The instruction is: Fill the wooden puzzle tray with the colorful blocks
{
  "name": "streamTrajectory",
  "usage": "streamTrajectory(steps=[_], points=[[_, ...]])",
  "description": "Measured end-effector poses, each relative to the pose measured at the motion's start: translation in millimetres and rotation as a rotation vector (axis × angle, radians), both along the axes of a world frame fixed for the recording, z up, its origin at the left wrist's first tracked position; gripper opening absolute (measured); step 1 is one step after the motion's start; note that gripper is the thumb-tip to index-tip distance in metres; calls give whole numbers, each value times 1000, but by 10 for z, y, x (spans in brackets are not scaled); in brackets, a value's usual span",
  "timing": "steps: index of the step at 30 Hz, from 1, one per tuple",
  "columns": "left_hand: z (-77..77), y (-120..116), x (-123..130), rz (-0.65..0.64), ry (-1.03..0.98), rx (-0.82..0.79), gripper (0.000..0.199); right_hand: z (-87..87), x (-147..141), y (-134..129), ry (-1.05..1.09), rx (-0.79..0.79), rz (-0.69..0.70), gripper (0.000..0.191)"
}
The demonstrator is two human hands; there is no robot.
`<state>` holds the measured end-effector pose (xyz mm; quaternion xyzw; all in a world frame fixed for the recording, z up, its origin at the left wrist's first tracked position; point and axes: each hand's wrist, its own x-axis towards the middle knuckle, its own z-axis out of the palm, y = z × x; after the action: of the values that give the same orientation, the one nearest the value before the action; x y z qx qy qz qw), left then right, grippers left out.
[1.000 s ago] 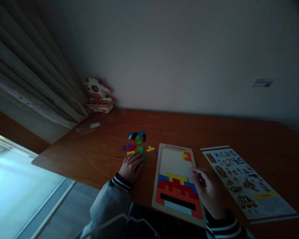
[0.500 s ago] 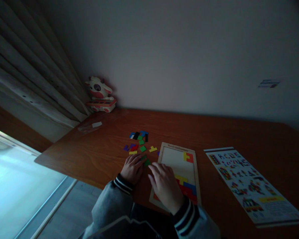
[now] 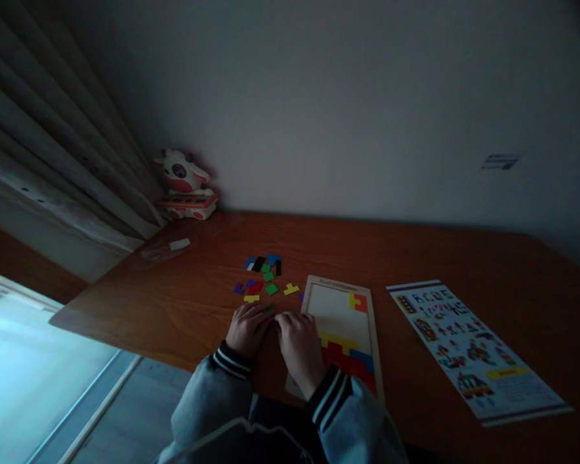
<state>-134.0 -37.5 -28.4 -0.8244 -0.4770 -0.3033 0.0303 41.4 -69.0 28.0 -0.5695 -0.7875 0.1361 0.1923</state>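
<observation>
My left hand [image 3: 246, 330] rests on the table with its fingers closed around a green puzzle piece [image 3: 269, 309], of which only a sliver shows. Right beside it, my right hand [image 3: 298, 345] has its fingers curled in, the tips meeting the left fingers; what they pinch is hidden. Under the right forearm lies a wooden puzzle board [image 3: 374, 341], partly filled. Red pieces [image 3: 336, 353], a blue piece [image 3: 365, 361] and a yellow piece [image 3: 338, 341] fill its near part. A smaller yellow-and-red pair [image 3: 360, 303] sits at its far right corner.
Loose pieces lie beyond my hands: a yellow one [image 3: 290, 289], a green one [image 3: 271, 289], a purple one [image 3: 238, 289] and several others. A printed pattern sheet [image 3: 464, 348] lies to the right. A cow toy [image 3: 186, 183] and a clear plastic bag [image 3: 162, 251] are at the back left.
My right hand has moved left off the board to meet my left hand, its fingers curling in. The green piece is now mostly covered. The view has shifted slightly right.
</observation>
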Motion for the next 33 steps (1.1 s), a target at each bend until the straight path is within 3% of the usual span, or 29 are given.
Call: streamTrajectory(steps=[5,8,10,13,17,20,25,29,33], points=[[65,-9,3,-28,-11,24,27,3,26,5,103,-17,22,37],[151,-48,46,-81,-28,55,27,21,166,-36,217,-5,53,35],[223,-70,114,-137,-52,45,26,10,390,-80,416,33,40,28],[315,-56,291,-252,-77,-16,23,-70,916,-147,606,91,-120,17],[306,64,593,-384,-135,-83,24,-210,1635,-205,581,54,-327,34],[218,156,752,-433,-156,-143,23,-253,1905,-218,545,27,-393,39],[144,197,792,-491,-87,-136,24,-245,1896,-165,544,-40,-301,35],[183,191,736,-505,-33,-76,23,-281,1820,-83,496,40,-201,34],[220,206,678,-502,-9,-84,23,-377,1804,-41,419,94,-190,36]])
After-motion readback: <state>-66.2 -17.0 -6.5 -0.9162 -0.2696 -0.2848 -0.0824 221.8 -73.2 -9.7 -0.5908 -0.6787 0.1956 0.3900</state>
